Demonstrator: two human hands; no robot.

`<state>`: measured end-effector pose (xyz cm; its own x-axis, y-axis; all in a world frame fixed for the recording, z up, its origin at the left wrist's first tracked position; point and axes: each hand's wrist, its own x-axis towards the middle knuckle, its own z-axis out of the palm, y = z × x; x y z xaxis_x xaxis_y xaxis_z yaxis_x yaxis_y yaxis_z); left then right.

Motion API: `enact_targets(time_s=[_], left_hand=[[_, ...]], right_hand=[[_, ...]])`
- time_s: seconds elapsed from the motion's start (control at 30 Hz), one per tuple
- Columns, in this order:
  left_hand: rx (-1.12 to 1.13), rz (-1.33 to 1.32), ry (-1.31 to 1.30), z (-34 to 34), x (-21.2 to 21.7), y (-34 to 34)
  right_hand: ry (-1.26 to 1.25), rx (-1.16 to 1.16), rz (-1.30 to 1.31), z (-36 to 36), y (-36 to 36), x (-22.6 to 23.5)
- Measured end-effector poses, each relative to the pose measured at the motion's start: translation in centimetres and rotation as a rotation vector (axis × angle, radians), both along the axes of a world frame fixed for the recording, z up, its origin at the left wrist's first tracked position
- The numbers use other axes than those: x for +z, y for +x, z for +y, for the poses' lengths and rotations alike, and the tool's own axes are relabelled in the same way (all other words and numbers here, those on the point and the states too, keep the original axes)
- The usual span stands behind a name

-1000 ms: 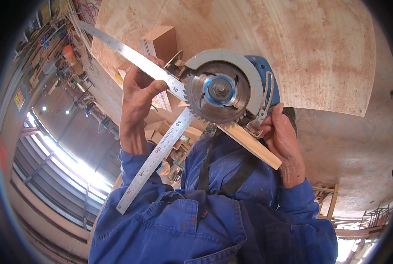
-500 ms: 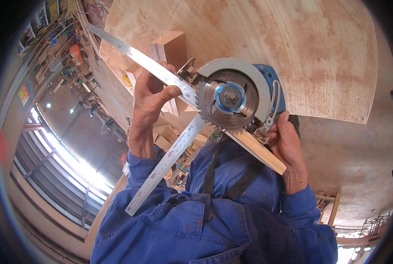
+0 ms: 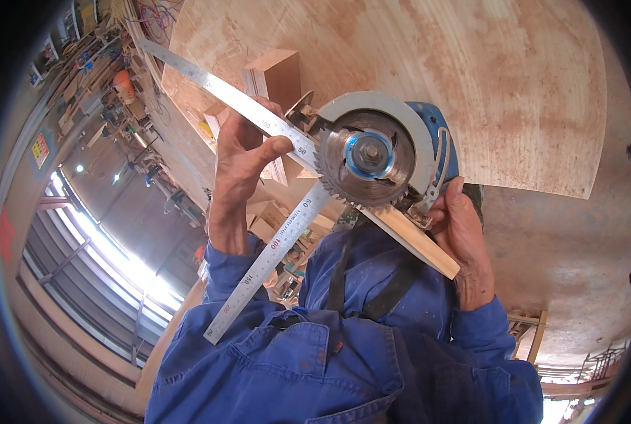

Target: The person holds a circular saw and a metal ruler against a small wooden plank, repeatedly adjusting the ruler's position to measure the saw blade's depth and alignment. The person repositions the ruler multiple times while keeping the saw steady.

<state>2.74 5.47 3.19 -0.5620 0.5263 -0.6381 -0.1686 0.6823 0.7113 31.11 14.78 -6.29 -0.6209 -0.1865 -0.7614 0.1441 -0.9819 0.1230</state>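
Observation:
My left hand (image 3: pixel 241 155) pinches a steel carpenter's square (image 3: pixel 264 263) near its corner, with the thumb on top of one leg. That leg runs to the far left, and the other slants down toward my chest. The square's corner lies against the toothed blade of a blue and grey circular saw (image 3: pixel 372 159), and the blade hides the corner's tip. Around the saw's lower right side my right hand (image 3: pixel 463 244) is closed; its fingers are partly hidden behind the saw. A light wooden strip (image 3: pixel 418 244) juts out from the saw's base toward me.
Beyond the saw lies a large plywood sheet (image 3: pixel 506 92). Stacked wood blocks (image 3: pixel 276 78) stand on it behind my left hand. At the left are a cluttered floor with timber pieces, an orange container (image 3: pixel 123 86) and a bright shuttered opening (image 3: pixel 110 261).
The square has shifted very slightly, its lower leg's end moving a little to the right and up. The saw and both hands keep almost the same places.

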Motion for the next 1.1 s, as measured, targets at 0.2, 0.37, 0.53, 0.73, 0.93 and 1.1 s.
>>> enact_targets(time_s=[0.2,0.37,0.53,0.73,0.93,1.1], left_hand=[[0.02,0.004,0.015,-0.4,0.0,0.3],[0.023,-0.003,0.017,-0.7,0.0,0.3],[0.018,0.006,0.01,-0.8,-0.1,0.4],[0.02,0.006,-0.001,-0.5,0.2,0.6],[-0.006,0.011,0.021,-0.5,0.1,0.4],[-0.007,0.003,0.048,-0.1,0.1,0.4]], right_hand=[[-0.01,-0.026,0.006,0.0,-0.1,0.1],[-0.037,-0.061,0.014,0.5,-0.4,0.6],[0.025,-0.013,0.019,-0.3,0.3,-0.3],[0.02,-0.011,0.015,0.1,-0.1,0.1],[-0.082,-0.035,-0.069,0.1,-0.2,0.4],[-0.168,0.001,-0.114,1.1,-1.1,0.6]])
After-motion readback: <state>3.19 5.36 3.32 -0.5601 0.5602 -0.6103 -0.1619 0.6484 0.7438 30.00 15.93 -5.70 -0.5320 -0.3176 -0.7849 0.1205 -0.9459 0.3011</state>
